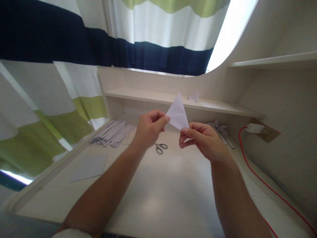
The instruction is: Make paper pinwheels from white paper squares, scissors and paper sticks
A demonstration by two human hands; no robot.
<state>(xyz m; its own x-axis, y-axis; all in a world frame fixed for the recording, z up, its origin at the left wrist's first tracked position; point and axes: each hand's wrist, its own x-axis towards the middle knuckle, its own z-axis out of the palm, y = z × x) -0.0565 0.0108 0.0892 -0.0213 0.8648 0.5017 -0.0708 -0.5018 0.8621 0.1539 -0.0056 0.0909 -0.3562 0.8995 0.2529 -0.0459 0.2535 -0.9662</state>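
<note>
A white sheet of paper folded into a triangle (177,112) is held up above the desk, its point upward and a crease running across it. My left hand (151,127) pinches its left corner between thumb and fingers. At the lower right corner, my right hand (199,137) grips the paper the same way. Below and between the hands, dark-handled scissors (160,148) lie on the desk, their blades partly hidden behind my left hand.
White desk (158,198) with rolled paper strips (114,132) at back left and a flat paper sheet (90,168) nearer. A small folded paper piece (193,97) stands on the shelf (148,95). More paper pieces (218,127) lie behind my right hand. A red cable (257,175) runs down the right side.
</note>
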